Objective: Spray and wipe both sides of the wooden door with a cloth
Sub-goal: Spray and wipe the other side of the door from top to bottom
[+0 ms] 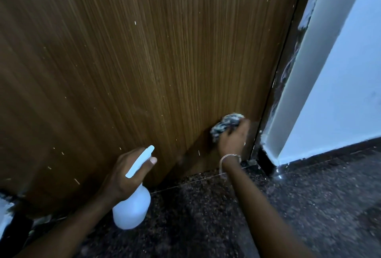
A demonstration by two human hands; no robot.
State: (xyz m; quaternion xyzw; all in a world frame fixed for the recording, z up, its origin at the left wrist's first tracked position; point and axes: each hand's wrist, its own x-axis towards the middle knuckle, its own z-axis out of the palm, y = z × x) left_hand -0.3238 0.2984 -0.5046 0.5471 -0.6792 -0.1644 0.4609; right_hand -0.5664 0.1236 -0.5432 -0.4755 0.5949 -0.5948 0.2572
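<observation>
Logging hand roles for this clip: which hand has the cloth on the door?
The right hand, the one with the bracelet, grips the crumpled cloth low against the door; the left hand holds the white spray bottle.

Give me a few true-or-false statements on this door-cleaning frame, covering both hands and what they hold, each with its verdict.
1. The left hand grips the spray bottle. True.
2. The right hand holds the cloth high up on the door. False: the bunched cloth is pressed low on the wooden door, near its bottom right corner.
3. A bracelet sits on the right wrist. True.
4. The spray bottle stands on the floor. False: it is held in the air above the dark speckled floor.
</observation>
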